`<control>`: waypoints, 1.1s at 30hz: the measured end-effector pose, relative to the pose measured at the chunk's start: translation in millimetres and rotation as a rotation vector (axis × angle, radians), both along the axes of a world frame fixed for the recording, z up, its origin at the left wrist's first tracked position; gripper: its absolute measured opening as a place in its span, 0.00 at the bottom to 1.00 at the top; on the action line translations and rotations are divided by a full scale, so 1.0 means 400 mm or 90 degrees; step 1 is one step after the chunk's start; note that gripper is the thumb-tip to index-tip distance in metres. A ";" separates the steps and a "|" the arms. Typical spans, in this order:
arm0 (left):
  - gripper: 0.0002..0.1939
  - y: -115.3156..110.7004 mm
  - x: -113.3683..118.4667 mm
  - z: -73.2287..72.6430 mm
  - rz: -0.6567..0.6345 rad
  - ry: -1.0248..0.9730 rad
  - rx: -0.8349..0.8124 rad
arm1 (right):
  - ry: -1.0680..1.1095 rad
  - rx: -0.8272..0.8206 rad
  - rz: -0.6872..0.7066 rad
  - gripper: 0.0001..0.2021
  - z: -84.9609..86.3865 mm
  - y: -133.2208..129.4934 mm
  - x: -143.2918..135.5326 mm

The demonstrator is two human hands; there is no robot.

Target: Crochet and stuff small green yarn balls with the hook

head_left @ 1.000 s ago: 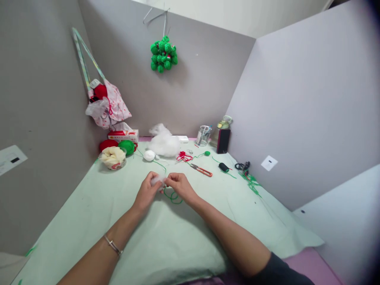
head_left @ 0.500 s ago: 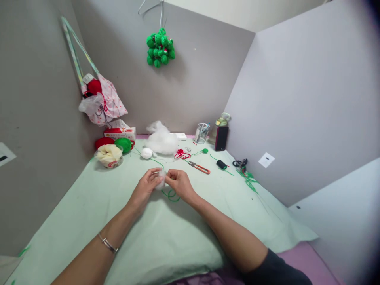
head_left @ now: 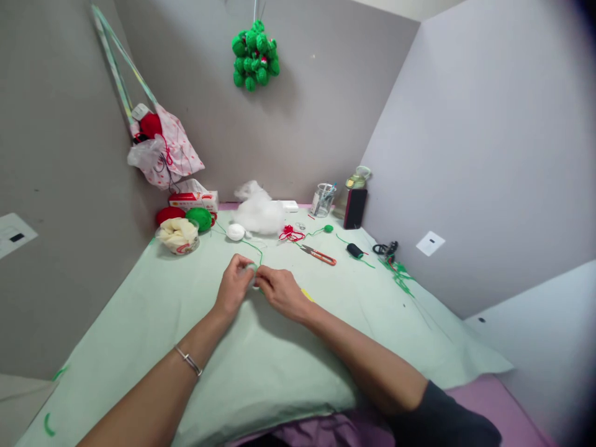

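Both my hands meet above the front middle of the cloth. My left hand (head_left: 233, 287) is closed, with fingertips pinching a small tuft of white stuffing (head_left: 254, 275). My right hand (head_left: 280, 290) is also closed, its thumb and fingers pressed against the same tuft from the right. A green yarn strand (head_left: 259, 251) runs from the back left down to the fingers; a bit of green shows beside the tuft, mostly hidden. Past my right wrist sticks out a yellow strip (head_left: 307, 295); whether the hand holds it, I cannot tell.
Behind the hands lie a heap of stuffing (head_left: 261, 214), a white ball (head_left: 235, 232), red yarn (head_left: 292, 234) and orange-handled thread snips (head_left: 319, 255). A bowl (head_left: 179, 237) stands at left; a glass jar (head_left: 323, 200), phone (head_left: 355, 209) and black spool (head_left: 354, 250) are at right.
The white tuft shows less between my fingers, which have drawn closer around it. The green loop below the hands is out of sight, and the yellow strip has appeared. The view has shifted slightly.
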State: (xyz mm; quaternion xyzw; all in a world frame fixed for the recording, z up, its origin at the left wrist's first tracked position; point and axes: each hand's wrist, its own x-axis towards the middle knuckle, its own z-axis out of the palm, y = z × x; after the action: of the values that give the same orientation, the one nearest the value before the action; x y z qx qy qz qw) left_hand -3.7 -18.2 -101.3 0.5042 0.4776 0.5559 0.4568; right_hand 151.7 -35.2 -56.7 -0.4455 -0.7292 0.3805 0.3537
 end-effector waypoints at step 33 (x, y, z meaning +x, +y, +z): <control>0.17 0.000 -0.014 0.013 0.042 -0.137 -0.080 | -0.136 0.115 -0.023 0.07 0.015 0.049 0.035</control>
State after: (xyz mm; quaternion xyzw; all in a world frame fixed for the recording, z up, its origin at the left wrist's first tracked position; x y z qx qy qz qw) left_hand -9.3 -18.2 -96.0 0.3964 0.4757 0.5905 0.5176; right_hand 165.6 -15.7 -50.6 -0.4629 -0.7857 0.2573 0.3197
